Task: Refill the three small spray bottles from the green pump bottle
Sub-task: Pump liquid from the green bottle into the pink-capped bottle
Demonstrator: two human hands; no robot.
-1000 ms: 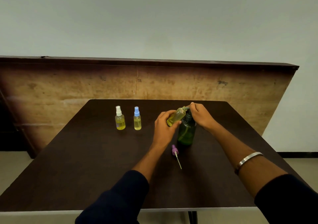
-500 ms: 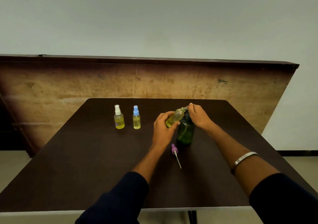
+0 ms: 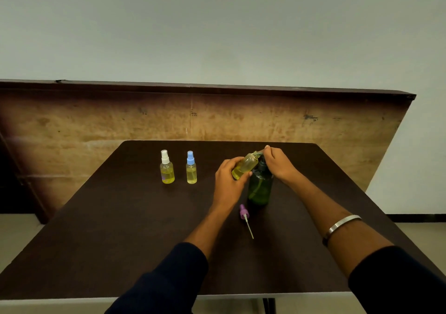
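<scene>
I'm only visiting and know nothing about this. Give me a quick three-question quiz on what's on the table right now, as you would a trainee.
1. True or false: the purple spray top lies on the table, off its bottle.
2. How many small bottles stand upright with their spray tops on?
3. Which hand holds the tilted small bottle? A: left hand. B: right hand.

Key
1. True; it lies in front of the green pump bottle.
2. Two: the white-topped bottle and the blue-topped bottle.
3. A; the right hand is at the pump head.
</scene>
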